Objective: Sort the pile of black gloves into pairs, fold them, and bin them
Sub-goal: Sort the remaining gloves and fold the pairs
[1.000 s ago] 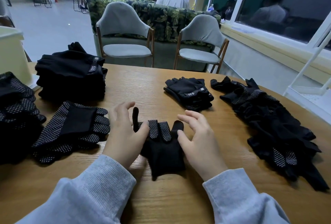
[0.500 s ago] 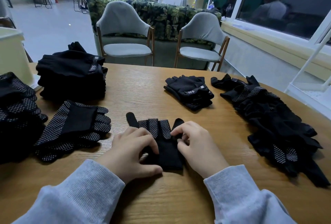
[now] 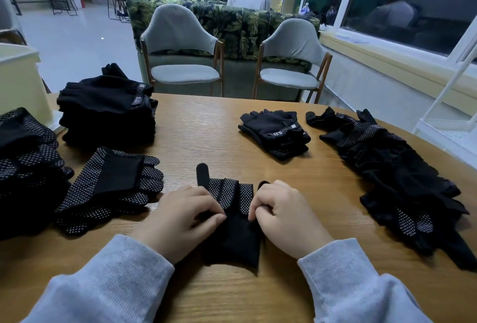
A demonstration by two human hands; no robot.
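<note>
A: Quick — what's in hand?
B: Dotted black glove pair (image 3: 233,222), flat on the wooden table (image 3: 206,129) right in front of the person, between both wrists. Left hand (image 3: 180,217) has fingers curled, pinching the left edge of the cuff flap; right hand (image 3: 281,217) likewise curled, pinching the right edge.

A: Change from a second ago?
B: Yes. A second back both hands lay spread beside the glove, fingers straight. Half a second back they had closed in on it. Now the cuff end sits folded up over the dotted fingers — only one plain fingertip and the dotted tips poke out beyond.

A: So, task stage?
B: My read: fold of this pair is nearly done, binning comes next. Pale bin (image 3: 23,82) stands at the far left edge, contents not visible.

A: Rest of the stock?
B: Loose unsorted gloves (image 3: 392,175) well to the right. Folded dotted pair (image 3: 111,186) just left of the left hand, tall stack of strapped gloves (image 3: 108,113) behind it, small strapped stack (image 3: 276,134) mid-table, more dotted ones (image 3: 23,157) at the left edge.
</note>
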